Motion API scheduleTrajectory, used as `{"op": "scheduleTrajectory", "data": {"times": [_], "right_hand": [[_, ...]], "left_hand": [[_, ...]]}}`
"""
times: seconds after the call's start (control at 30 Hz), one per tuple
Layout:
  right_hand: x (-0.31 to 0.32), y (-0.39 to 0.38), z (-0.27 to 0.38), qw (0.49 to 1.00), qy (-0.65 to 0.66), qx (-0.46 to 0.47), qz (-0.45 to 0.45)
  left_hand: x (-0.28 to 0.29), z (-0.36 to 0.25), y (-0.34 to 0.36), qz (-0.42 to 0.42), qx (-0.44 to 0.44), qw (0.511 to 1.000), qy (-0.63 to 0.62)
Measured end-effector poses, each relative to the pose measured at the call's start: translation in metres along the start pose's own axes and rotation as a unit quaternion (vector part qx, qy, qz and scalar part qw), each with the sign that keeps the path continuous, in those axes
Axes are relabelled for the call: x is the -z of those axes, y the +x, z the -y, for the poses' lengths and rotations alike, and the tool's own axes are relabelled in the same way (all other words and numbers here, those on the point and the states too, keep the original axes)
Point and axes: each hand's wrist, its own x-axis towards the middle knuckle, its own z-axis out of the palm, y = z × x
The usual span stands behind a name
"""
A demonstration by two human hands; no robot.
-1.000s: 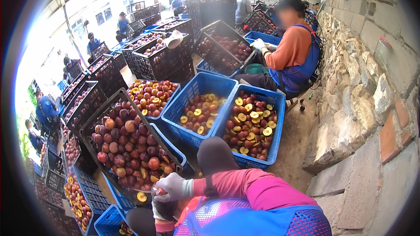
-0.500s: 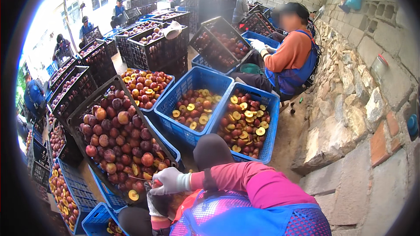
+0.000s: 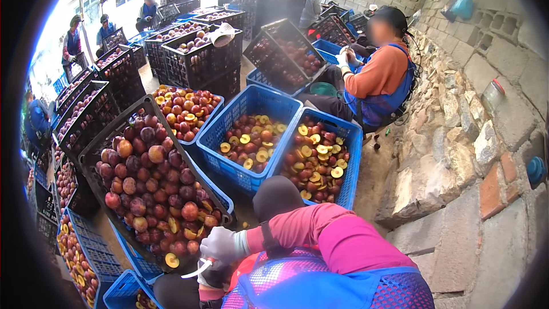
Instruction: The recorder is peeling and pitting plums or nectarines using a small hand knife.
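My right hand (image 3: 220, 246), in a pale grey glove, closes on a small knife (image 3: 197, 268) with a reddish handle; its pale blade points left and down. Just below it is my left hand (image 3: 202, 277), also gloved, mostly hidden behind the right hand and blade; its fingers and anything in them cannot be made out. Both hands are at the near lip of a tilted black crate (image 3: 87, 163) heaped with dark red plums (image 3: 146, 174). Some cut plum halves (image 3: 172, 260) with yellow flesh lie at its lower end.
Two blue crates (image 3: 207, 157) with halved plums stand ahead, and another blue crate (image 3: 127, 286) sits at lower left. A co-worker (image 3: 380, 74) in orange sits beyond, right. Stacked black crates (image 3: 203, 60) fill the back. A rough stone wall (image 3: 452, 143) runs along the right.
The knife has swung from pointing left over the plums to pointing down-left beside my left hand. The co-worker in orange has raised their hands. The view has shifted slightly.
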Motion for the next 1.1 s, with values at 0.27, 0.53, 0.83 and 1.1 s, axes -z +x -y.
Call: {"op": "scheduleTrajectory", "data": {"times": [0.27, 0.53, 0.83, 1.1], "right_hand": [[0.035, -0.005, 0.013, 0.997, 0.041, -0.015, -0.061], [0.016, 0.011, 0.051, 0.935, 0.290, -0.162, -0.123], [0.002, 0.026, 0.056, 0.782, 0.549, -0.259, -0.143], [0.002, 0.019, 0.063, 0.784, 0.529, -0.310, -0.098]], "left_hand": [[0.005, -0.032, 0.004, -0.106, 0.204, 0.719, -0.656], [0.045, -0.070, -0.002, -0.221, 0.232, 0.521, -0.792], [0.058, -0.042, -0.025, -0.198, 0.132, 0.475, -0.847], [0.070, -0.044, -0.053, -0.299, 0.180, 0.500, -0.793]]}}
